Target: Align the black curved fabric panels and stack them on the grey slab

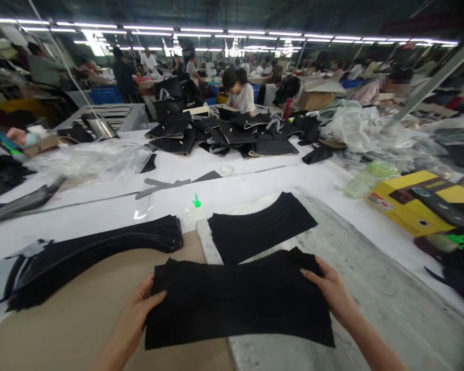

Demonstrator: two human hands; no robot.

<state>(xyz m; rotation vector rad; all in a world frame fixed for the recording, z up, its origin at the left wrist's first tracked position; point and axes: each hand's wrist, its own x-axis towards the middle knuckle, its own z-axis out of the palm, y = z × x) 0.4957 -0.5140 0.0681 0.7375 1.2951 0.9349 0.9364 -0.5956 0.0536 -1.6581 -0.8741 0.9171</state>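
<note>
Between both hands I hold a wide black fabric panel (pixel 239 304) with a gently curved lower edge. My left hand (pixel 141 309) pinches its left end, thumb on top. The right end is gripped by my right hand (pixel 328 286), thumb over the front and fingers behind. Just beyond lies a similar black fabric piece (pixel 259 224) on a marbled grey slab (pixel 355 273). To the left, a stack of curved black fabric pieces (pixel 108 250) rests on a beige board (pixel 100 304). How many layers I hold is hard to make out.
A small green-tipped nozzle (pixel 197 201) stands on the white table (pixel 255 180). Black bag-like pieces (pixel 232 131) are heaped farther back. On the right are a yellow box (pixel 417 201), a clear bottle (pixel 371 178) and plastic bags (pixel 355 129). Other people work in the background.
</note>
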